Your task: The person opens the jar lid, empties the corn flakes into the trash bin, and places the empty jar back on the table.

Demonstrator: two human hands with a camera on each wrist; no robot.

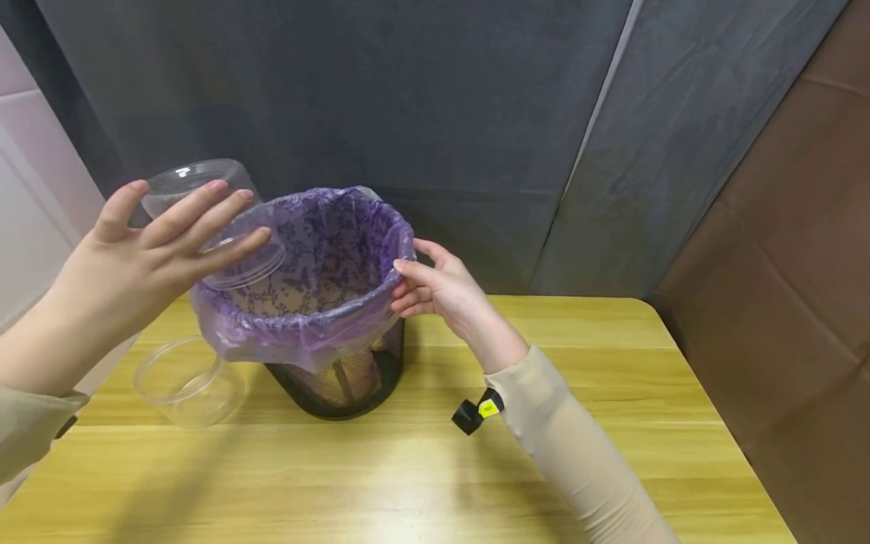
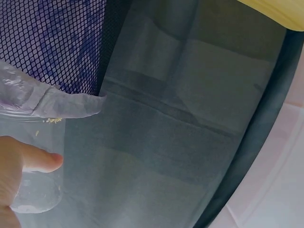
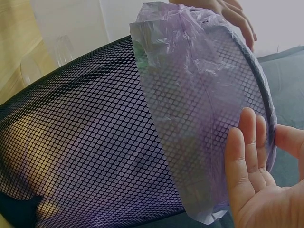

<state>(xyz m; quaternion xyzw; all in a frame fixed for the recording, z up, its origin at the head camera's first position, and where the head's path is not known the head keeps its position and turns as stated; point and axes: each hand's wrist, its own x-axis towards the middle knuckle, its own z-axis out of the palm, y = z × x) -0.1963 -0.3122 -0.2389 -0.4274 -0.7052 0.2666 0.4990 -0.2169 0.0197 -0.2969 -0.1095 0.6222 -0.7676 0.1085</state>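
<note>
A black mesh trash can (image 1: 390, 366) stands on the table, lined with a purple patterned plastic bag (image 1: 319, 325) folded over its rim. My left hand (image 1: 146, 249) holds a clear plastic jar (image 1: 204, 174) at the can's left rim, its mouth tipped down toward the inside. The fingers spread across the jar's side; the thumb is hidden in the head view. A few yellowish crumbs (image 2: 53, 120) show near the jar's mouth in the left wrist view. My right hand (image 1: 445, 291) pinches the can's right rim through the bag, thumb toward the inside.
A second clear plastic jar (image 1: 190, 385) sits on the wooden table (image 1: 408, 483) left of the can. Dark grey cloth (image 1: 374, 98) hangs behind, with a brown panel (image 1: 788, 249) at the right. A black wrist camera mount (image 1: 469, 415) juts from the right sleeve.
</note>
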